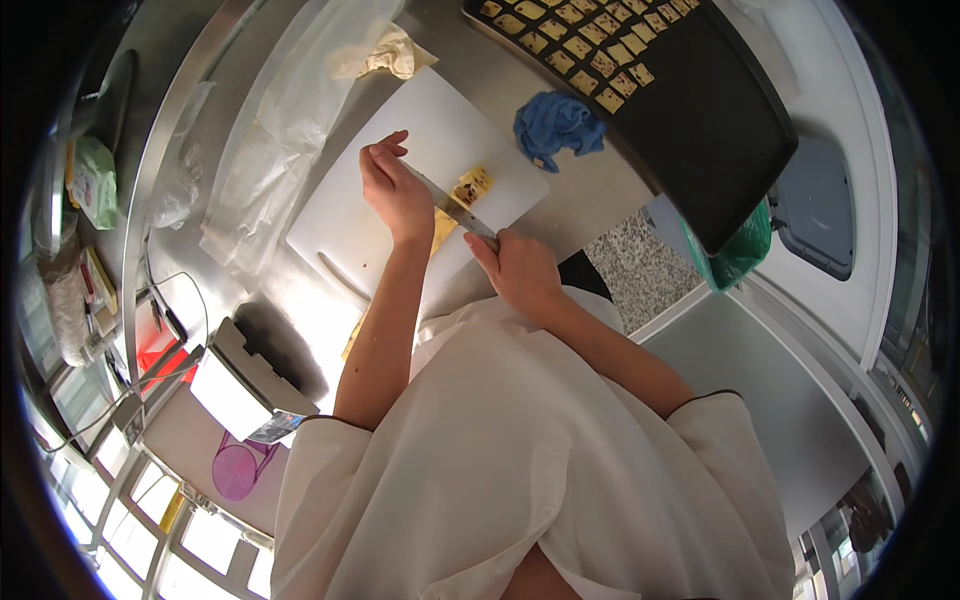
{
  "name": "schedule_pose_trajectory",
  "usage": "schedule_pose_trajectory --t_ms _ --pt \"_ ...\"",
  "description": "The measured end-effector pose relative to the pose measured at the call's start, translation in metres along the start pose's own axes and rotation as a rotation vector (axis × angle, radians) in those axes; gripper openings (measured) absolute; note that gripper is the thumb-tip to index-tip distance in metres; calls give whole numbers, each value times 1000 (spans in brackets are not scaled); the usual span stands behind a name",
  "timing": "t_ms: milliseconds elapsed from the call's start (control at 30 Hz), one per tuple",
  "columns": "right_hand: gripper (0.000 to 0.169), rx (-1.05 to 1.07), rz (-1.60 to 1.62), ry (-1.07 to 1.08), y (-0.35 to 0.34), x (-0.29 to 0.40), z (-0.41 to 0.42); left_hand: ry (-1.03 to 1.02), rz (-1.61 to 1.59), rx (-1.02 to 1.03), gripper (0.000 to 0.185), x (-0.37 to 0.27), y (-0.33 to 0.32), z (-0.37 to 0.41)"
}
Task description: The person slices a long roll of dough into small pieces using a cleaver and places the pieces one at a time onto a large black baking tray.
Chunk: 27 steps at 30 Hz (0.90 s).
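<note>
My right hand [521, 274] grips the handle end of a long knife [474, 220]. At the blade's far end, my left hand [397, 187] curls its fingers around the tip area. The blade lies across a yellow dough log [442, 231] with dark red bits, partly hidden by my left wrist and the knife. Cut dough slices [472, 186] lean together just beyond the blade. Beneath them is a white cutting board [352, 199] with a few crumbs on it.
Rows of dough slices [577, 46] sit on a dark baking tray [697, 142] at upper right. A crumpled blue cloth [556, 129] lies between tray and board. Plastic sheeting [277, 135] covers the left side. A white device [244, 386] and a green bag [731, 251] are nearby.
</note>
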State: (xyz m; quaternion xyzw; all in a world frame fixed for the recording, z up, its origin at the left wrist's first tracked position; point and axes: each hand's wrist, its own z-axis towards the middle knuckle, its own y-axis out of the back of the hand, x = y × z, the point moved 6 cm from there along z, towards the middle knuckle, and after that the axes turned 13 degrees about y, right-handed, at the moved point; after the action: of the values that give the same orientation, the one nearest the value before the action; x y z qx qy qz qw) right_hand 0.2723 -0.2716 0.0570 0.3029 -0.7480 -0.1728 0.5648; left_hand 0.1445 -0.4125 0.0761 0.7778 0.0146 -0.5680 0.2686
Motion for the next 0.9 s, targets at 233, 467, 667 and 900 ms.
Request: schedule_pose_trajectory --t_ms 233,467,667,900 --pt "63 10 13 -26 0 2 -2 6 10 -1 36 4 1 -1" --pt "62 58 -6 -24 2 5 0 -3 5 -10 35 10 0 3" --pt "62 84 0 -74 0 2 3 32 18 7 35 9 -4 4" --pt "64 109 8 -106 -2 -1 6 25 21 -3 34 10 -8 5"
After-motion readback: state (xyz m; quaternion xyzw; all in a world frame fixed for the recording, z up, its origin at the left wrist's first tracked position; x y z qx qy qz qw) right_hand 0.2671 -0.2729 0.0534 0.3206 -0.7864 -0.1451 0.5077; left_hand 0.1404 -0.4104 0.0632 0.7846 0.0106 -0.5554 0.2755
